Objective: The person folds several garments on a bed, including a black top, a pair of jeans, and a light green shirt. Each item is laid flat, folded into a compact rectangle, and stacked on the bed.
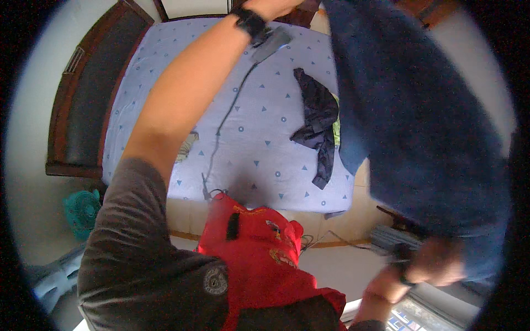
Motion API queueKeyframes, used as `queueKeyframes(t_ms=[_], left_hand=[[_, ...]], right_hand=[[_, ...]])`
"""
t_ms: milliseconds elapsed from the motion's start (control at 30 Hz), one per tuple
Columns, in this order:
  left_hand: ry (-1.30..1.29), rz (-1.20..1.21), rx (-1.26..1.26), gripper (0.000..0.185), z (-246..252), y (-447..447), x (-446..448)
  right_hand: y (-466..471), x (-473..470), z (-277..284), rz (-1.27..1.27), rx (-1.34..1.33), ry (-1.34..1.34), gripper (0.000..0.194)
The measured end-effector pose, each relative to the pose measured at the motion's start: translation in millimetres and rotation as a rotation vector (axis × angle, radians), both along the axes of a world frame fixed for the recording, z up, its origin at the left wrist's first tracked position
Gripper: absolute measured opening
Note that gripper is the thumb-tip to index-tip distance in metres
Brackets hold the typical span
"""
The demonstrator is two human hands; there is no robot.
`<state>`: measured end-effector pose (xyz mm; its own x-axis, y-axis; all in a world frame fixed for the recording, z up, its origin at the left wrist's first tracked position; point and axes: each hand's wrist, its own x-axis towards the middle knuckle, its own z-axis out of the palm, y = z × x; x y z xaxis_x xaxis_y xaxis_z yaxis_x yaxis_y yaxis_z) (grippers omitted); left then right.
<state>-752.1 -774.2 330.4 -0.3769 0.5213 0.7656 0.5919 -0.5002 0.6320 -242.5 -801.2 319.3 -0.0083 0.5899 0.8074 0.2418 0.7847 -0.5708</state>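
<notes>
A large dark blue cloth garment [414,124] hangs stretched along the right side of the view. My right hand [437,262], blurred, grips its lower end. My left arm reaches across to the top edge, where only the back part of my left hand [275,7] shows. Its fingers are cut off by the frame, so I cannot tell what they hold. On the patterned bedsheet [261,157] lies a crumpled black garment [319,120], with a yellow-green cloth [336,124] partly behind the blue one.
A flat device [271,44] with a dark cable [230,111] lies on the bed. A beige cloth [187,147] shows beside my left arm. At left are a dark wooden headboard [93,91] and a teal fan [82,209]. Red cloth [265,256] covers my front.
</notes>
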Motion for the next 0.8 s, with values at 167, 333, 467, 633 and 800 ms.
queueKeyframes(t_ms=[167,333,467,633,800], left_hand=[[-0.160,0.160,-0.611,0.019,-208.0,-131.5,-94.7],[-0.894,-0.077,-1.222,0.038,-462.4,-317.8,-62.2],[0.915,-0.417,-1.642,0.057,-575.6,-399.0,11.6],[-0.359,0.313,-1.474,0.072,-614.6,-342.2,150.2],[0.165,0.312,-1.280,0.079,-599.6,-209.3,201.0]], right_hand=[[-173.7,-148.8,-248.9,0.698,-0.434,-0.718,0.029],[-217.2,-153.8,-373.4,1.530,-0.416,-1.118,0.028],[-152.5,-106.1,-455.1,1.258,-1.003,-1.016,0.026],[54.7,6.5,-555.8,0.095,-1.044,-1.015,0.030],[185.0,67.6,-579.2,-0.090,-0.761,-1.299,0.091]])
